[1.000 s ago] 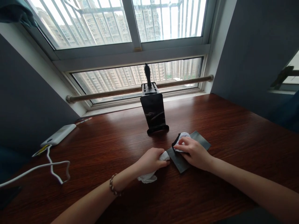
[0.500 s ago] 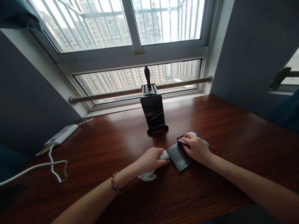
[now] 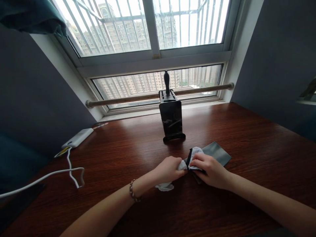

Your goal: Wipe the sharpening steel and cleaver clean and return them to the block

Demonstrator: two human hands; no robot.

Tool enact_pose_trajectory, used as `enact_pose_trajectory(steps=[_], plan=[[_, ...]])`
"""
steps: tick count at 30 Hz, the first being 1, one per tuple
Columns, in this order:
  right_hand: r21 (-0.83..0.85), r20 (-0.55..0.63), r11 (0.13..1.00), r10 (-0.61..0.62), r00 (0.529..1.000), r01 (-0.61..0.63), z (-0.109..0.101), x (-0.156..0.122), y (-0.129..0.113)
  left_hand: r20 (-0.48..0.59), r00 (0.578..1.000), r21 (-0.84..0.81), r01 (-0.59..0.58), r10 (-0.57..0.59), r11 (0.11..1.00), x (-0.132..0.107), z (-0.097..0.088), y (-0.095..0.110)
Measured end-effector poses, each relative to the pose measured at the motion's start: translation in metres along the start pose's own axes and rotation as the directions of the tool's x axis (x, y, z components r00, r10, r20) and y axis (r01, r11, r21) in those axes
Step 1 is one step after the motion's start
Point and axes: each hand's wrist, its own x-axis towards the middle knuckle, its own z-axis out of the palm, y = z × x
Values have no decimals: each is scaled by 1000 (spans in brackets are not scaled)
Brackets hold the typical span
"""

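A broad grey rectangular blade [image 3: 219,154], like that of a cleaver, lies low over the brown table, with its handle end hidden at my left hand. My left hand [image 3: 168,169] is closed around a crumpled white tissue [image 3: 182,165] at the blade's left end; more white material [image 3: 165,187] hangs below the palm. Pressed on the blade's left part is a white cloth with a black edge [image 3: 197,152], gripped by my right hand [image 3: 209,169]. The two hands nearly touch.
A black knife block [image 3: 171,120] with one dark handle [image 3: 166,82] sticking up stands behind the hands. At the left are a white power bank [image 3: 77,138] and its white cable [image 3: 70,166]. Beyond the table [image 3: 128,141], a rail [image 3: 138,98] crosses the window.
My right hand has slid the cloth along the blade towards my left hand, uncovering the blade's far end. My left hand keeps its grip. The whole view has shifted slightly.
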Motion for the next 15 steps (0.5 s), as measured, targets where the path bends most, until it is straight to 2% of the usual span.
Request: enact_pose_trajectory(steps=[6,12,15], plan=[[-37,131,982,-178,975,184,-1,-5,-8,-12,1000,20,15,-15,1000,0,1,2],[-140,92,977,-146,985,158,2,-6,-8,-20,1000,35,-1,2,999,1,3,2],[-133,106,981,-129,986,142,1,-5,-6,-13,1000,9,-9,9,1000,3,4,2]])
